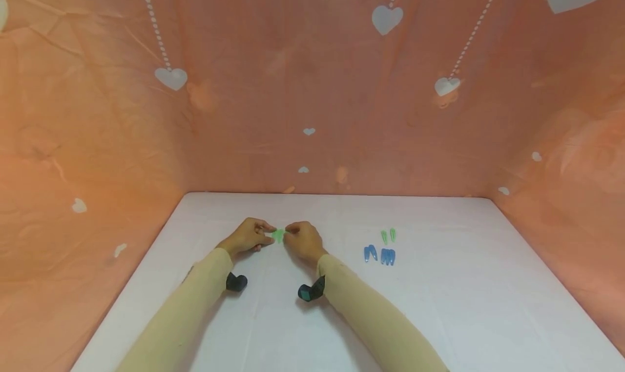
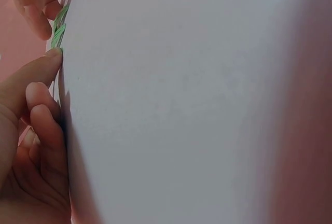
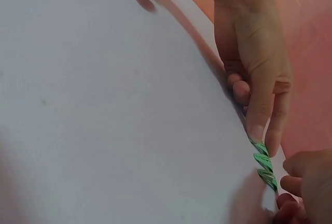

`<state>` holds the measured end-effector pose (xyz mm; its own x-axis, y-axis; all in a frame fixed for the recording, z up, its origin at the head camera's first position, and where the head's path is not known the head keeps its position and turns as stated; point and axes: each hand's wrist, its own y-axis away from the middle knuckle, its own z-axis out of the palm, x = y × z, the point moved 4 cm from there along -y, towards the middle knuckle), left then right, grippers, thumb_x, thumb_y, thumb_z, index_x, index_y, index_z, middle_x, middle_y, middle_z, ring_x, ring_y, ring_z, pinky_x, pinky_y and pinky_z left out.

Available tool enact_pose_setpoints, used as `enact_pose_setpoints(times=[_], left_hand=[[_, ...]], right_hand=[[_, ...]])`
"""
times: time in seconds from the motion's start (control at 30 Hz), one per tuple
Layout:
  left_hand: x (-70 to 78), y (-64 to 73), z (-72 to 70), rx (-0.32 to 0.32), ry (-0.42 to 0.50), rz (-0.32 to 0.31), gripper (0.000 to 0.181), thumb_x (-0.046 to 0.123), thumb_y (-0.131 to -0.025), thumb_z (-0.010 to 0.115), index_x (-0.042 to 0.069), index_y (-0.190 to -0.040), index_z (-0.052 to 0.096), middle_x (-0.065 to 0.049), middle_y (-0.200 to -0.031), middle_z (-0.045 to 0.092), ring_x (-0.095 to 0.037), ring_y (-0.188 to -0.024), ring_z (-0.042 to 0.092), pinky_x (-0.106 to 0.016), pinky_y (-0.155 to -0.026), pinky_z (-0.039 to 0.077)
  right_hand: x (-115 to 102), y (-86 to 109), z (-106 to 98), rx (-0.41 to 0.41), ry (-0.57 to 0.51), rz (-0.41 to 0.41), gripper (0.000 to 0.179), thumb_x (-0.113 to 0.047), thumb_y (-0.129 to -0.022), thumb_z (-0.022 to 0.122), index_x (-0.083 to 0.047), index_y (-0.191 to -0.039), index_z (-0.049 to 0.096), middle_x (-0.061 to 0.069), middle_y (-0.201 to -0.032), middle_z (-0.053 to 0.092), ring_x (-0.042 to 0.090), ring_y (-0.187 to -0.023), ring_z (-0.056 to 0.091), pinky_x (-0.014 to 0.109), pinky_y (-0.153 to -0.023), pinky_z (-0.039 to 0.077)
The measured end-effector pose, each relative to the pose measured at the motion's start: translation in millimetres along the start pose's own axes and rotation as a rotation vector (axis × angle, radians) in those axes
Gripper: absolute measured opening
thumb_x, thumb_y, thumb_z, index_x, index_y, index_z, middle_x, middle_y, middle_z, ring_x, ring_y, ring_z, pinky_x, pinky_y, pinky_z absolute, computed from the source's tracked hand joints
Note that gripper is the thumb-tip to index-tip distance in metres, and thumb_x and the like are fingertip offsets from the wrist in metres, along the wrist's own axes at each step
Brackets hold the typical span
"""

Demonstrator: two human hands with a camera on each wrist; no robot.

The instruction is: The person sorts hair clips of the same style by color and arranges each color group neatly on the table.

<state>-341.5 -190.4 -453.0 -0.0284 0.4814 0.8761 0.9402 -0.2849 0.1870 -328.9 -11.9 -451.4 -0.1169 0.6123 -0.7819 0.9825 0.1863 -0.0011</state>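
Note:
A short row of green snap hair clips (image 3: 263,162) lies on the white table between the two hands, side by side and close together. At the row's left end, my left hand (image 1: 248,235) pinches the end clip with thumb and index finger, the other fingers curled in. From the other side my right hand (image 1: 304,242) has its thumb and fingertips about the clip at the right end; part of that grip is hidden in the right wrist view. The left wrist view shows the green clips (image 2: 59,29) edge-on, with the left thumb's tip touching the nearest one.
Right of the hands lie two more green hair clips (image 1: 388,236). Just in front of them are several blue hair clips (image 1: 388,257) in two small groups. An orange cloth with white hearts (image 1: 342,117) encloses the white table (image 1: 478,285) at the back and sides.

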Motion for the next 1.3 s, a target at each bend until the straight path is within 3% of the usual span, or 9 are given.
enact_pose_setpoints(times=[0.27,0.4,0.5,0.57,0.87,1.1,1.3], left_hand=[[-1.0,-1.0,-0.5,0.001,-0.001,0.003,0.038,0.002,-0.090,0.073,-0.008,-0.126,0.065,0.006,-0.056,0.047,-0.004,-0.046,0.045,-0.017,-0.047,0.040],[-1.7,-1.4,1.3,-0.003,0.017,-0.011,0.040,0.002,-0.090,0.073,-0.008,-0.127,0.064,0.006,-0.057,0.046,-0.004,-0.046,0.045,-0.017,-0.048,0.041],[-1.6,-1.6,2.1,-0.004,0.021,-0.026,0.040,0.003,-0.090,0.073,-0.007,-0.128,0.064,0.007,-0.057,0.046,-0.004,-0.047,0.045,-0.018,-0.049,0.041],[-0.8,-1.7,2.5,-0.007,0.019,-0.031,0.040,0.003,-0.090,0.073,-0.007,-0.128,0.064,0.006,-0.057,0.046,-0.004,-0.048,0.045,-0.018,-0.050,0.041],[2.7,-1.5,1.2,0.001,0.028,-0.029,0.041,0.003,-0.090,0.073,-0.007,-0.128,0.064,0.006,-0.057,0.046,-0.005,-0.048,0.045,-0.018,-0.049,0.040],[4.4,-1.6,-0.2,-0.010,0.017,-0.013,0.042,0.003,-0.090,0.073,-0.008,-0.129,0.063,0.006,-0.058,0.046,-0.004,-0.048,0.045,-0.017,-0.049,0.040],[2.9,0.2,0.1,-0.016,0.023,-0.032,0.041,0.003,-0.090,0.073,-0.008,-0.129,0.063,0.006,-0.058,0.046,-0.004,-0.048,0.045,-0.017,-0.049,0.039]], right_hand=[[2,1.5,-4,-0.041,-0.112,-0.052,0.031,-0.021,-0.099,0.060,-0.003,-0.121,0.071,0.015,-0.125,0.069,0.030,-0.121,0.063,0.045,-0.106,0.049],[5,2.1,-10,-0.114,-0.174,-0.076,0.032,-0.021,-0.100,0.061,-0.001,-0.124,0.069,0.018,-0.120,0.069,0.021,-0.097,0.067,0.033,-0.084,0.056],[7,2.1,-15,-0.164,-0.221,-0.082,0.034,-0.021,-0.100,0.061,0.000,-0.127,0.066,0.017,-0.114,0.070,0.013,-0.077,0.061,0.023,-0.065,0.050],[7,2.9,-21,-0.186,-0.250,-0.083,0.034,-0.019,-0.101,0.060,0.001,-0.128,0.065,0.017,-0.113,0.069,0.013,-0.072,0.060,0.022,-0.060,0.047],[5,-2.6,-57,-0.162,-0.161,-0.156,0.032,-0.016,-0.102,0.059,0.000,-0.127,0.067,0.017,-0.123,0.070,0.021,-0.082,0.067,0.024,-0.071,0.053],[14,0.7,-79,-0.155,-0.153,-0.117,0.032,-0.018,-0.102,0.060,0.000,-0.128,0.066,0.015,-0.124,0.070,0.027,-0.087,0.068,0.027,-0.073,0.055],[23,11.3,-97,-0.142,-0.135,-0.137,0.033,-0.015,-0.102,0.059,0.003,-0.128,0.065,0.020,-0.125,0.069,0.034,-0.088,0.069,0.036,-0.076,0.059]])
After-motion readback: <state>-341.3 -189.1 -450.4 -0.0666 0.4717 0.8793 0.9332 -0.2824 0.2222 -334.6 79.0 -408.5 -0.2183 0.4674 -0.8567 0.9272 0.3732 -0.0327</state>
